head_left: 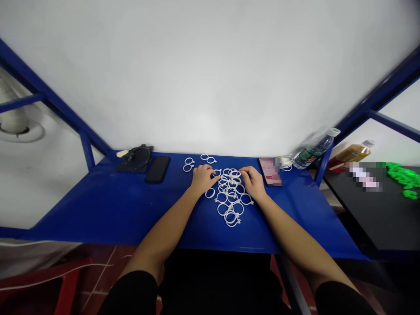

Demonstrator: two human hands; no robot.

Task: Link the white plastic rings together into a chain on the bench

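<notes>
A heap of several white plastic rings (pixel 230 197) lies on the blue table (pixel 108 210) in front of me. My left hand (pixel 202 178) rests at the heap's upper left, fingers curled and pinched on a white ring at its edge. My right hand (pixel 252 181) sits at the heap's upper right, fingers bent onto the rings there. What exactly each fingertip grips is too small to see. A few loose white rings (pixel 188 164) lie apart, farther back to the left.
A black phone (pixel 157 169) and a dark pouch (pixel 136 158) lie at the back left. A phone with a lit screen (pixel 270 171) lies beside my right hand; two bottles (pixel 313 152) stand behind. Green pieces (pixel 403 175) lie on a black table at right.
</notes>
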